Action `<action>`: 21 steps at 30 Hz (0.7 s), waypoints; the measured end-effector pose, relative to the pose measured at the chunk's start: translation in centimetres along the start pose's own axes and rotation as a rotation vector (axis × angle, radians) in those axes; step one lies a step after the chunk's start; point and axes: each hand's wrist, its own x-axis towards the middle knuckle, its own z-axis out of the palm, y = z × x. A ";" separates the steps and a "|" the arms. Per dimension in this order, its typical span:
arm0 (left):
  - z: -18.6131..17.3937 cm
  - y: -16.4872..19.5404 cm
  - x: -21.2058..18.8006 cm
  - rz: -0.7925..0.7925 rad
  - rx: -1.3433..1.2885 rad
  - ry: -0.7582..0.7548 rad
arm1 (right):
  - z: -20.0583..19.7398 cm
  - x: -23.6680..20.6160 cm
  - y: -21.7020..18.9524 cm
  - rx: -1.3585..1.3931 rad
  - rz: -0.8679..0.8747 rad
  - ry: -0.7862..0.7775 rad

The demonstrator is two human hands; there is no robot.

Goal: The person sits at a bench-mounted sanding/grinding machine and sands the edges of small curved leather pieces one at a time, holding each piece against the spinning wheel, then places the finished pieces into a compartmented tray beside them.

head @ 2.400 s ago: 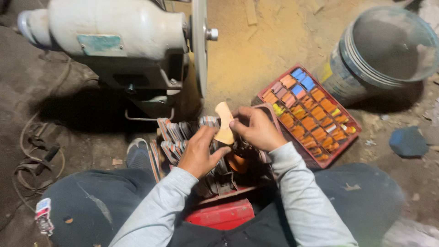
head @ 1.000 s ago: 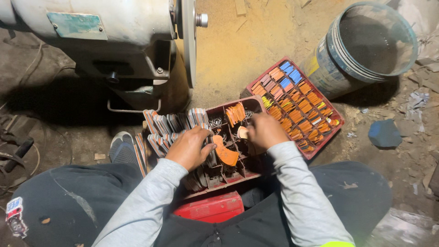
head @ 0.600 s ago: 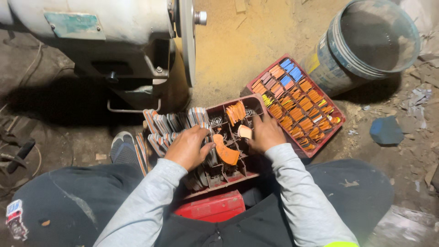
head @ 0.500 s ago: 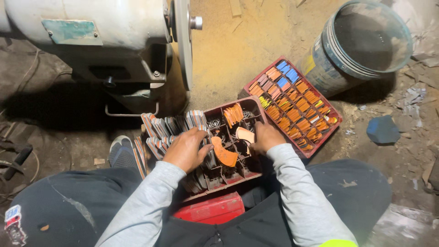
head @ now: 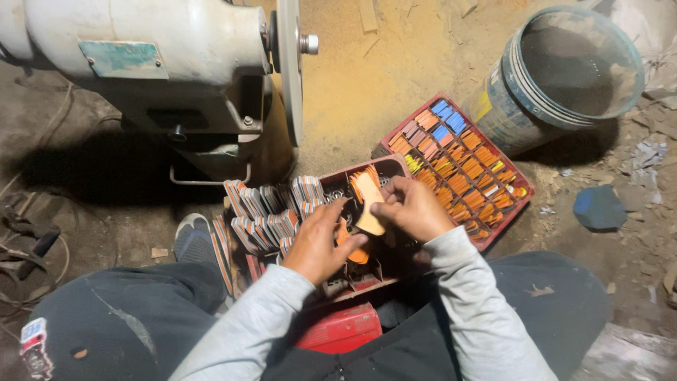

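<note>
My right hand [head: 411, 207] pinches a flat pale wooden piece [head: 369, 208] and holds it over a dark red crate [head: 352, 282] between my knees. My left hand [head: 321, 240] rests in the same crate, its fingers on an orange piece [head: 356, 252] just under the wooden one. The crate's left side is packed with upright striped flat pieces [head: 264, 208], and a few orange ones [head: 368, 176] stand at its far edge.
A bench grinder [head: 162, 67] with its thin disc [head: 289, 67] stands at the upper left. A red tray of orange and blue pieces [head: 458, 159] lies to the right, a grey bucket [head: 557, 70] beyond it. Sawdust covers the floor; cables lie far left.
Earlier both hands held the wooden piece up, then went down into the crate. Now my right hand has lifted a pale piece a little above it.
</note>
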 end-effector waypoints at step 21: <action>-4.9 -4.6 6.1 -0.080 -0.773 0.103 | 5.6 5.4 -10.2 -0.076 -0.665 0.211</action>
